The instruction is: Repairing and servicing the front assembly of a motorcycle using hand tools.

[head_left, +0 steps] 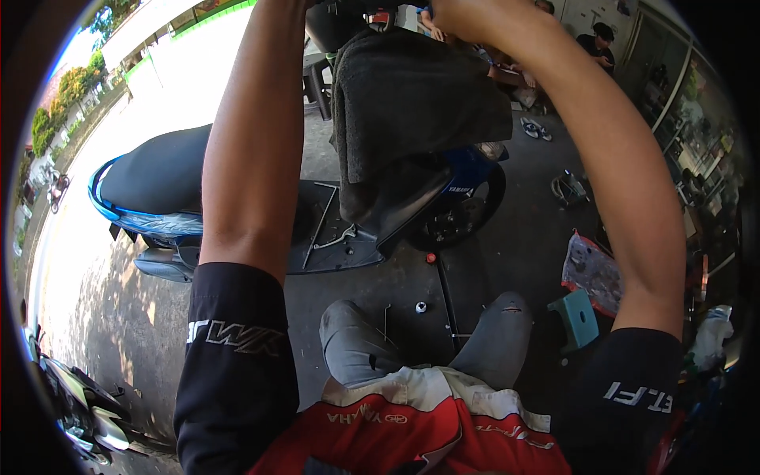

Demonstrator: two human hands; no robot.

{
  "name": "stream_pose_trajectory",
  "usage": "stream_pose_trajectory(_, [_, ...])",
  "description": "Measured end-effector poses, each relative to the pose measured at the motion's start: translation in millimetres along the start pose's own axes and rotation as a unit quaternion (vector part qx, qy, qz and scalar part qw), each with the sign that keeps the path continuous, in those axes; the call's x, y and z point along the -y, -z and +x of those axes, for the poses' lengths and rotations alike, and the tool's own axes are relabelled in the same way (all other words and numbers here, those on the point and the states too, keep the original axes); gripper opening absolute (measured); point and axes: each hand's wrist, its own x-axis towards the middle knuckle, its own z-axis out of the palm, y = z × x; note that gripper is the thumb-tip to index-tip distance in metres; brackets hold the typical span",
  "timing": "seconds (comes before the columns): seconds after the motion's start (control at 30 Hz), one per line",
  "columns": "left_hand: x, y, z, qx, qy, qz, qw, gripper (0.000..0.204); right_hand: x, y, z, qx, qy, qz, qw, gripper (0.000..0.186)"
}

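Note:
A blue scooter (166,170) stands side-on before me, its seat to the left and its front wheel to the right. A dark grey towel (419,95) is draped over its front end. Both my arms reach up to the top edge, near the handlebar area. My left forearm (257,119) passes in front of the seat, and the hand is cut off by the frame. My right hand (463,20) shows only in part, above the towel; its fingers are hidden. On the footboard lie a wrench-like metal tool (336,237) and a long thin rod (319,226).
Small round parts, one a white-topped cap (421,307) and one a red piece (431,257), lie on the floor by my knees. A teal stool (576,321) stands at right. People (598,47) sit at the back right; another motorcycle (75,404) is at lower left.

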Motion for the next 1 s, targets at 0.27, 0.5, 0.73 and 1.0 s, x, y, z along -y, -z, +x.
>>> stream_pose_trajectory(0.27, [3, 3, 1, 0.005, -0.007, 0.003, 1.0, 0.013, -6, 4, 1, 0.118, -0.061, 0.076, 0.988, 0.031])
stream_pose_trajectory(0.5, [4, 4, 3, 0.0, 0.016, -0.005, 1.0, 0.01, -18, -6, -1, 0.07, -0.031, 0.109, 0.991, 0.029])
stream_pose_trajectory(0.73, [4, 3, 4, 0.016, 0.003, -0.001, 1.0, 0.01, -36, -18, 0, 0.021, 0.03, 0.156, 0.987, 0.028])
stream_pose_trajectory(1.0, [1, -3, -1, -0.006, 0.004, -0.007, 1.0, 0.014, -52, -32, 4, 0.027, 0.065, 0.186, 0.98, 0.029])
